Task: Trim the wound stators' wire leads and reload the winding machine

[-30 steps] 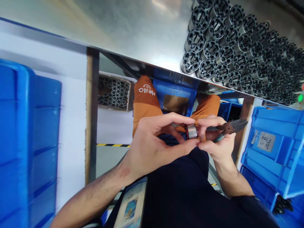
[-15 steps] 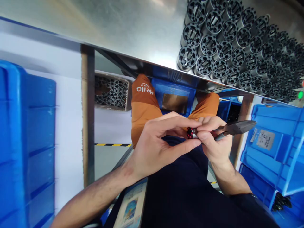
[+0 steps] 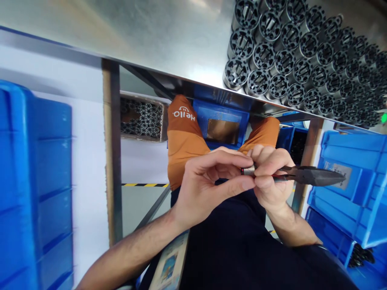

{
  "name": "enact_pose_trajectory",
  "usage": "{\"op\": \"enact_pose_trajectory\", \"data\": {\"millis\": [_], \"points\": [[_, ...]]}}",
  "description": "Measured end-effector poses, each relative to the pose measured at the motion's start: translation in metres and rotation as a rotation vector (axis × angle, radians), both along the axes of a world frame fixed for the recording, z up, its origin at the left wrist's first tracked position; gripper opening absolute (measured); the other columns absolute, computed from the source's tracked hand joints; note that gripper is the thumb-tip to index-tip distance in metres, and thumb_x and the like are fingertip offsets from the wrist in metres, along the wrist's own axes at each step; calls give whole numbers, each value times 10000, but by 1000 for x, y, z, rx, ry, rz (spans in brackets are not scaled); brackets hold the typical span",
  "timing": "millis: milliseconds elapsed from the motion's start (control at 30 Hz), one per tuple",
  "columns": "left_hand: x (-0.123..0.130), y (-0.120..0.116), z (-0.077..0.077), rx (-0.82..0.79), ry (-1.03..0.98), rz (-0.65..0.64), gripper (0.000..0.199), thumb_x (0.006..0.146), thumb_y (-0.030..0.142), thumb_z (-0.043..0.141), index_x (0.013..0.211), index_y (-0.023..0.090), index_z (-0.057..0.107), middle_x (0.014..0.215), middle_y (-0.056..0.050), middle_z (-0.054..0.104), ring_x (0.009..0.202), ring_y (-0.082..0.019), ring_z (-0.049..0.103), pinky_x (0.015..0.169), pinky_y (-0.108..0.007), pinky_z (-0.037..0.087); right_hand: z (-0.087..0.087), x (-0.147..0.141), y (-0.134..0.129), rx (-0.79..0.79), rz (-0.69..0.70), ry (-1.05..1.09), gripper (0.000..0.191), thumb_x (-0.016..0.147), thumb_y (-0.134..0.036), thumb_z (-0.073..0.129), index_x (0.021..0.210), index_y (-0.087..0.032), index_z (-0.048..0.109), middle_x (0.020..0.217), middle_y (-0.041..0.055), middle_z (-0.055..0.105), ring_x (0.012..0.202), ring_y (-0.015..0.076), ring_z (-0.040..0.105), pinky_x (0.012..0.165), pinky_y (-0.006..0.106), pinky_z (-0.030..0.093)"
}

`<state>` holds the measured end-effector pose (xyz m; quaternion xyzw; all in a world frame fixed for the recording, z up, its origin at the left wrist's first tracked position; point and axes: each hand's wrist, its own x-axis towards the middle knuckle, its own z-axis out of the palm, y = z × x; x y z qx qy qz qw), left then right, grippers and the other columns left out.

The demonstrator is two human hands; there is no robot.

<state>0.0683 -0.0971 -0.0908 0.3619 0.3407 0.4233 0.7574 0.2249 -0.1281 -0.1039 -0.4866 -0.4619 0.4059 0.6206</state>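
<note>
A small silver metal cylinder (image 3: 249,171), with a bit of red and black at its left end, is between my two hands above my lap. My left hand (image 3: 205,189) closes on it with thumb and fingertips. My right hand (image 3: 273,177) has its thumb and finger at the cylinder's other end. Also in my right hand is a pair of pliers (image 3: 317,175), its dark jaws pointing right and a little red showing at the handles. My fingers hide most of the handles and part of the cylinder.
Rows of upright metal cylinders with black slotted ends (image 3: 263,56) stand on the metal table (image 3: 181,36) ahead. Beneath it are a carton of similar parts (image 3: 142,119) and a blue bin (image 3: 222,121). Blue crates (image 3: 54,161) rise at left, more blue crates (image 3: 347,193) at right.
The pliers have swung so their jaws point further right and slightly lower. The cylinder has turned: its red and black end shows less, its silver side more. Both hands remain on it.
</note>
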Motion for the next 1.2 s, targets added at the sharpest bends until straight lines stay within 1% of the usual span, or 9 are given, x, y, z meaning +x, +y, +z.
{"op": "enact_pose_trajectory", "data": {"millis": [133, 300, 400, 500, 633, 733, 933, 1100, 1200], "points": [[-3, 0, 2, -39, -31, -24, 102, 993, 322, 982, 1057, 316, 903, 1171, -27, 881, 1011, -192, 869, 865, -291, 752, 8, 5, -2, -42, 28, -90, 218, 993, -511, 922, 902, -357, 797, 653, -51, 576, 611, 161, 557, 607, 385, 513], [-7, 0, -2, 19, 111, 122, 148, 1028, 398, 949, 1067, 314, 833, 1276, -14, 854, 1101, -202, 841, 955, -348, 734, 24, 24, -16, -204, 52, -297, 268, 1007, -445, 898, 1226, -336, 788, 841, -29, 656, 705, 164, 596, 646, 380, 502], [-7, 2, -7, 125, 184, 247, 121, 1057, 362, 913, 1110, 309, 819, 1301, -25, 832, 1109, -191, 815, 954, -337, 713, 30, 32, -23, -264, 143, -514, 137, 1044, -196, 743, 1129, -295, 701, 896, -32, 664, 748, 135, 610, 686, 333, 506], [-4, 3, -11, 258, 224, 306, 115, 1070, 302, 884, 1155, 300, 807, 1309, -32, 817, 1058, -176, 801, 875, -307, 700, 32, 31, -23, -247, 253, -688, 215, 997, -64, 612, 1055, -269, 647, 904, -23, 671, 800, 137, 634, 739, 312, 525], [-1, 3, -14, 409, 213, 319, 161, 1044, 193, 882, 1174, 241, 801, 1305, -51, 813, 1043, -163, 807, 864, -275, 699, 33, 26, -17, -244, 282, -758, 191, 986, -89, 597, 1084, -246, 641, 967, 7, 688, 911, 171, 661, 832, 331, 562], [-1, 2, -14, 422, 199, 306, 191, 1020, 134, 883, 1170, 224, 807, 1309, -52, 806, 1031, -151, 812, 879, -256, 696, 34, 25, -13, -242, 287, -759, 192, 986, -91, 585, 1099, -230, 653, 986, 16, 691, 933, 172, 657, 859, 326, 568], [-4, -2, -11, 464, 249, 298, 151, 1033, 144, 865, 1150, 223, 810, 1307, -62, 808, 1096, -163, 809, 984, -275, 683, 37, 26, -14, -192, 293, -790, 191, 960, -65, 576, 1019, -240, 627, 903, -28, 659, 827, 122, 623, 777, 254, 519], [-3, -2, -13, 463, 279, 297, 113, 1045, 163, 855, 1127, 226, 808, 1289, -60, 814, 1060, -163, 804, 975, -293, 684, 37, 25, -17, -243, 275, -820, 195, 924, -62, 635, 929, -251, 593, 760, -90, 567, 653, 76, 514, 664, 221, 449], [0, -6, -17, 436, 312, 310, 123, 1028, 130, 846, 1109, 213, 808, 1288, -55, 805, 1053, -153, 805, 952, -273, 685, 32, 24, -15, -289, 297, -796, 197, 921, -62, 644, 934, -257, 620, 758, -95, 617, 634, 68, 552, 656, 199, 463]]}}
